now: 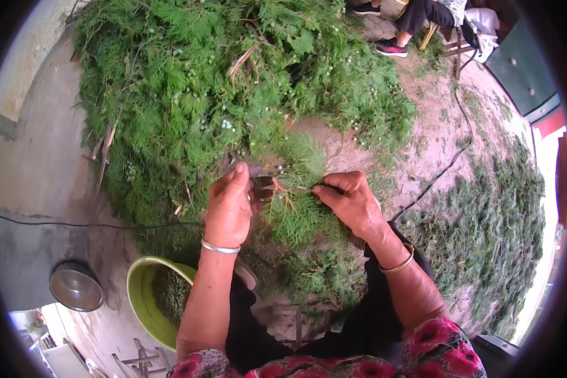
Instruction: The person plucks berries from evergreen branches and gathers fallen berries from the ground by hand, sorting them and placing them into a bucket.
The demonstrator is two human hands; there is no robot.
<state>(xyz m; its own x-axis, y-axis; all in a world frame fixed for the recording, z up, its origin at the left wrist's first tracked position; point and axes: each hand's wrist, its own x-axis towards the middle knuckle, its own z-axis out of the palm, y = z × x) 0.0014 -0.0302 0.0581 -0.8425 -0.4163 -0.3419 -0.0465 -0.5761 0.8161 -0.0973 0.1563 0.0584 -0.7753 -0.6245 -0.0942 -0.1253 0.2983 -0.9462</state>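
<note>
My right hand [353, 201] is closed in a pinch on the stem of a green cypress sprig [291, 217], which hangs over the floor in front of me. To the left of the sprig is my left hand [229, 208], its thumb raised and apart from the fingers. Its fingers reach toward the sprig's reddish stem. The fingertips look dark and smeared, and whether they touch the stem is unclear. Small pale cones or berries show near the sprig's top.
A large heap of cypress branches [214, 82] lies ahead. More greenery [479, 233] is spread at right. A yellow-green bucket [138, 302] of small green bits stands at left, near a metal bowl [77, 286]. A black cable [444, 170] crosses the floor. Another person's shoe [392, 48] shows at top right.
</note>
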